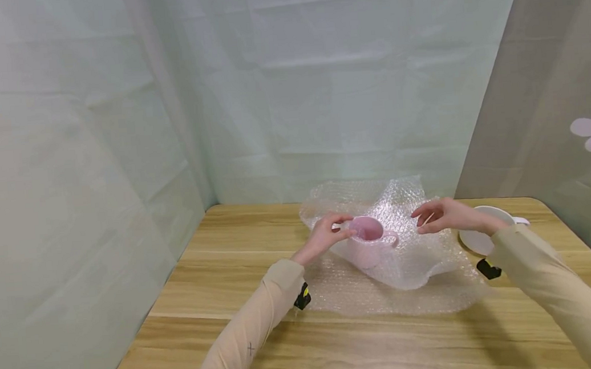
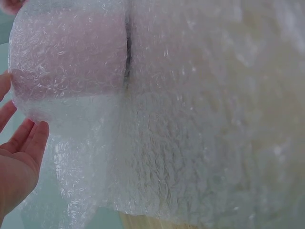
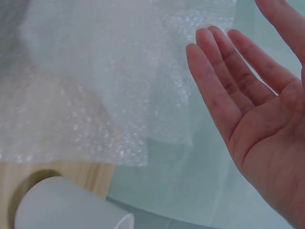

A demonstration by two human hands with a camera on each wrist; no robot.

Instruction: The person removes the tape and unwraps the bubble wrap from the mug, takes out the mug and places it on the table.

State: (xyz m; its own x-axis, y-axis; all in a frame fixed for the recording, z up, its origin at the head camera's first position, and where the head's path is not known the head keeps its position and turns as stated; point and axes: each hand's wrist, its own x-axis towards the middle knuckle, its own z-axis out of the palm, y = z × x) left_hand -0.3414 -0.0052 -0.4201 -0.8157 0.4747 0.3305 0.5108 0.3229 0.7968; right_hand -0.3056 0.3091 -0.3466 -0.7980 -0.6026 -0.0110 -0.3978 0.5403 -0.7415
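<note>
A pink mug [image 1: 368,229] stands amid a sheet of bubble wrap [image 1: 404,271], its handle pointing right. One layer of the wrap comes up over the mug's near side. My left hand [image 1: 327,232] grips the mug's left rim with thumb and fingers. In the left wrist view, those fingers [image 2: 40,136] touch the wrap-covered edge, and the pink wall shows through the bubbles. Above the wrap, to the right of the mug, my right hand [image 1: 449,216] hovers with loosely bent fingers and holds nothing. The right wrist view shows its bare palm [image 3: 267,124].
A white mug [image 1: 476,240] lies at the right, partly behind my right forearm; its side [image 3: 62,205] shows in the right wrist view. More wrap spreads toward the table's back edge. Pale curtains [image 1: 320,91] hang behind the wooden table [image 1: 182,335].
</note>
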